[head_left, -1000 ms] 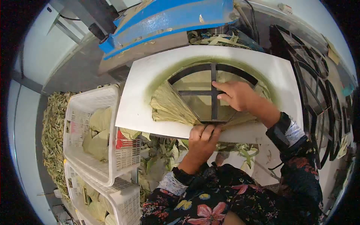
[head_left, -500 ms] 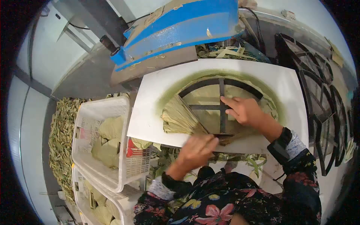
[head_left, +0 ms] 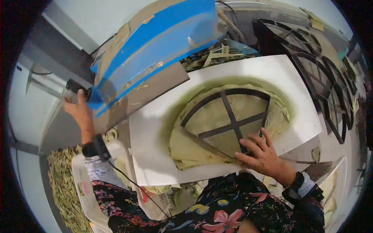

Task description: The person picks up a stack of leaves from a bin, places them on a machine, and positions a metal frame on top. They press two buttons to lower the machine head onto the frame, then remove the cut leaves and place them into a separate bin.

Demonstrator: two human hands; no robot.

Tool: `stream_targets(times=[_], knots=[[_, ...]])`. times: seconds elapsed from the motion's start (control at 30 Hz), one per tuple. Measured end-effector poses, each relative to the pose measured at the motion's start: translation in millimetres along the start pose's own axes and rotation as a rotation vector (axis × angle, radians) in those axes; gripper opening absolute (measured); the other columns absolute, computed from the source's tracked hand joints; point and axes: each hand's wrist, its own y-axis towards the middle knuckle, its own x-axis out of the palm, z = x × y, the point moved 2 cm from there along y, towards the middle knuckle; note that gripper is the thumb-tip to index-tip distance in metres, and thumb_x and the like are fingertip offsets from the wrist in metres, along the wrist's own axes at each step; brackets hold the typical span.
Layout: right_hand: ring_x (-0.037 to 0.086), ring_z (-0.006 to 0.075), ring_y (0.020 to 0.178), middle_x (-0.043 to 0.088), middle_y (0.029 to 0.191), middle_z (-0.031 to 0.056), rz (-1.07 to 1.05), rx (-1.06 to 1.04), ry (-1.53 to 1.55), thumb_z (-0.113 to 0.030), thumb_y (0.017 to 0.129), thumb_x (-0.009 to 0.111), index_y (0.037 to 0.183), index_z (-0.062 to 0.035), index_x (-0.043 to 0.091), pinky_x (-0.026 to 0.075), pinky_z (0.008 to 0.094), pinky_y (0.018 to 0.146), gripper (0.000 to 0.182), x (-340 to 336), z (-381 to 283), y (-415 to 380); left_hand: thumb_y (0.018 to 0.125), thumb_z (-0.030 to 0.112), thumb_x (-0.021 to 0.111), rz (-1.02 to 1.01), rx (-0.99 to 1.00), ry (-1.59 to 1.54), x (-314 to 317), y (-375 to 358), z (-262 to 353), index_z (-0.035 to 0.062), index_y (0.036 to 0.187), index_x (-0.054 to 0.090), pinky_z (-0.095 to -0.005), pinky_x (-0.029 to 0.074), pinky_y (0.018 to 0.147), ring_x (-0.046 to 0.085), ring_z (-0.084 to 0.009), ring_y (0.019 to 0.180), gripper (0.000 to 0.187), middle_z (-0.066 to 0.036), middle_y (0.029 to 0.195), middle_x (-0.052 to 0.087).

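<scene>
Left grip (head_left: 78,110) at black handle (head_left: 73,86) by blue machine (head_left: 157,48), right grip (head_left: 265,158) on frame (head_left: 234,125).

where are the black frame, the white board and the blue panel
black frame (head_left: 235,125), head view: where its inner bars cross
white board (head_left: 149,165), head view: bare surface near its lower left corner
blue panel (head_left: 182,25), head view: its broad face

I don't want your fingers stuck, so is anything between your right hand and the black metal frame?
Nothing I can see: the right hand's fingers are right at the black frame's near corner. Flat leaves lie between the frame and the white board.
</scene>
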Motion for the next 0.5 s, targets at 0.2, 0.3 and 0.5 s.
stream_targets(times=[0.2,0.3,0.5], knots=[[0.050,0.0247,0.104,0.048,0.124,0.0033,-0.021,0.003,-0.066,-0.021,0.075,0.057,0.120,-0.0299,0.050,0.025,0.0590,0.102,0.046,3.8,-1.0,-3.8,0.081,0.025,0.066,-0.278,-0.431,-0.513,27.1,53.4,-49.6,-0.0024,0.099,0.051,-0.0317,0.044,0.077,0.056,-0.0194,0.084,0.036,-0.009,0.089,0.057],[0.050,0.0236,0.104,0.047,0.125,0.0029,0.002,-0.016,-0.086,-0.021,0.074,0.057,0.121,-0.0292,0.050,0.024,0.0596,0.102,0.048,6.3,-3.8,-1.1,0.081,0.024,0.065,-0.187,-0.513,-0.602,38.9,46.6,-44.8,0.0008,0.089,0.054,-0.0300,0.046,0.068,0.057,-0.0170,0.069,0.027,-0.006,0.077,0.057],[0.049,0.0224,0.105,0.047,0.125,0.0026,0.092,-0.009,-0.050,-0.023,0.074,0.058,0.123,-0.0267,0.049,0.022,0.0600,0.103,0.049,13.7,-2.2,-2.6,0.082,0.024,0.064,-0.158,-0.489,-0.556,34.9,43.5,-45.9,0.0031,0.082,0.053,-0.0281,0.043,0.060,0.053,-0.0148,0.060,0.024,-0.004,0.070,0.055]])
